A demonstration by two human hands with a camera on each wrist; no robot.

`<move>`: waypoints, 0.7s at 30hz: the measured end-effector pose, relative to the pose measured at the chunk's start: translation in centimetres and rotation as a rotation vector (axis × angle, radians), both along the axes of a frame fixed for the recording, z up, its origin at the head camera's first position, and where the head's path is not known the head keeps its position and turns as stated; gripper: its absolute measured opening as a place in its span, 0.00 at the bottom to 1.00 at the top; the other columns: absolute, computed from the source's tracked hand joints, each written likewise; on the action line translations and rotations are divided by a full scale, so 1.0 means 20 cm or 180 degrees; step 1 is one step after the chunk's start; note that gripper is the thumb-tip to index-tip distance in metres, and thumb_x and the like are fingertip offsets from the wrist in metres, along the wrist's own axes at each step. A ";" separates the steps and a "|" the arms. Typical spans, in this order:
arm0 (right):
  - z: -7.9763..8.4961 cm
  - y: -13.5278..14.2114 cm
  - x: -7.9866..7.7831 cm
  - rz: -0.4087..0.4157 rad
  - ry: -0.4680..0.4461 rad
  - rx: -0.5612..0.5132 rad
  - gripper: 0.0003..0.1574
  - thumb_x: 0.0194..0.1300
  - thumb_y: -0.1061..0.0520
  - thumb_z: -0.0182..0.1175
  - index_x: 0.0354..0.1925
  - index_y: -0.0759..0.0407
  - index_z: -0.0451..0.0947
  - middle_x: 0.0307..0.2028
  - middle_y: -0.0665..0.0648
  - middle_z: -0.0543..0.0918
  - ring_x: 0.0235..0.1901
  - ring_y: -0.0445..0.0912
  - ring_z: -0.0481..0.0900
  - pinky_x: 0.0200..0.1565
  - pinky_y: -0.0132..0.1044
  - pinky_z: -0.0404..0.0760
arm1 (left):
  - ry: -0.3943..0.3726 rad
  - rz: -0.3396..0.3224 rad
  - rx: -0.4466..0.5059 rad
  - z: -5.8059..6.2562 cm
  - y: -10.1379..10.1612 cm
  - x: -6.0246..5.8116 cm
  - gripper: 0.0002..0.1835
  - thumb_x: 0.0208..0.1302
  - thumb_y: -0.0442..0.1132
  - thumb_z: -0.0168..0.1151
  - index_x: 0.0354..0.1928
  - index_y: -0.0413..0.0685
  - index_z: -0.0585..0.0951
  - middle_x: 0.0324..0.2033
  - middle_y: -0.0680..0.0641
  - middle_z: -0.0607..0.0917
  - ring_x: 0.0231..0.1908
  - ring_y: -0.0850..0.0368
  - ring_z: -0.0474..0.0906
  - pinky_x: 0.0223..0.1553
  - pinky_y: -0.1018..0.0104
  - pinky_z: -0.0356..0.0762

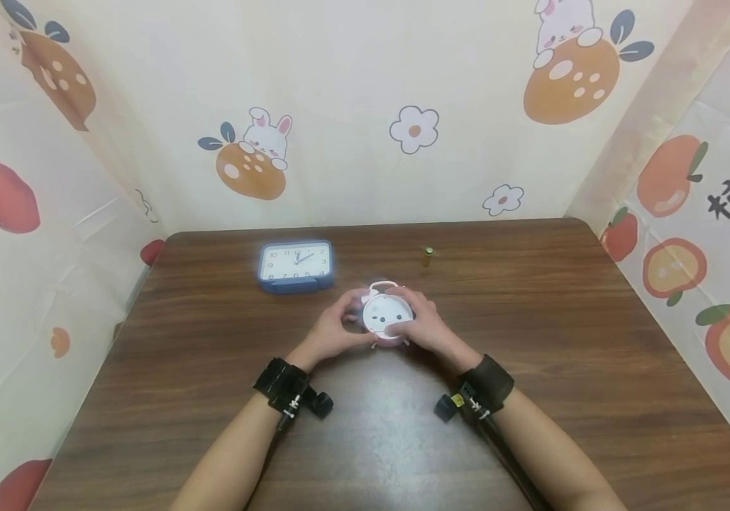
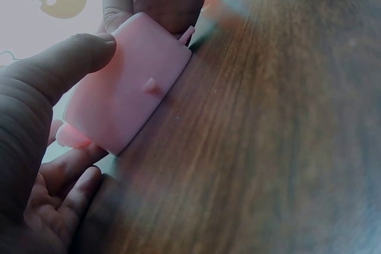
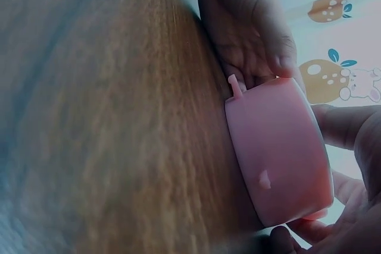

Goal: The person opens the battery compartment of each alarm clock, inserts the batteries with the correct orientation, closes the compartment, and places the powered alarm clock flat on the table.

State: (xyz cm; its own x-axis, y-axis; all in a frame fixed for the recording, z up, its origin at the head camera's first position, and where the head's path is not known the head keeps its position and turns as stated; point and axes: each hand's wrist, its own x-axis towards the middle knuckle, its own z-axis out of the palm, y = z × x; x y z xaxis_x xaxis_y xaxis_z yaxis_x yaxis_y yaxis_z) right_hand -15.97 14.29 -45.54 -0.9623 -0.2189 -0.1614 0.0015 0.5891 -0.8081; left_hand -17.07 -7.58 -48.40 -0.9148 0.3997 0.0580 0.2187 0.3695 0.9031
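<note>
A pink alarm clock (image 1: 379, 309) lies on the table with its pale back, which carries small dark knobs, facing up. Its handle loop points away from me and its short feet point toward me. My left hand (image 1: 331, 330) holds the clock's left side between thumb and fingers. On the opposite side my right hand (image 1: 431, 328) grips it, the thumb lying over the back. Both wrist views show the clock's smooth pink side wall (image 2: 128, 87) close to the wood. The clock's face is hidden underneath.
A blue rectangular clock (image 1: 296, 266) with a white dial is behind and left of the hands. A small cylinder with a green-rimmed end (image 1: 428, 252), perhaps a battery, stands toward the back. Printed curtains border the wooden table (image 1: 562, 319) at the back and sides.
</note>
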 end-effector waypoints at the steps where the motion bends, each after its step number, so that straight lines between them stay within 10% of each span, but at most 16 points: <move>1: 0.00 0.00 0.00 -0.0021 0.0006 -0.0006 0.44 0.49 0.52 0.69 0.65 0.38 0.67 0.68 0.60 0.63 0.62 0.59 0.58 0.58 0.59 0.61 | 0.0001 -0.0001 0.0007 0.00 0.00 0.00 0.46 0.40 0.50 0.80 0.64 0.72 0.68 0.55 0.55 0.78 0.56 0.57 0.75 0.57 0.59 0.76; 21: 0.00 -0.03 0.00 -0.0216 0.0044 0.0045 0.43 0.45 0.56 0.69 0.62 0.41 0.70 0.67 0.58 0.65 0.58 0.57 0.59 0.56 0.55 0.63 | 0.0002 0.0032 0.0001 -0.01 0.00 0.00 0.46 0.39 0.47 0.81 0.63 0.72 0.68 0.54 0.54 0.79 0.55 0.58 0.76 0.56 0.61 0.77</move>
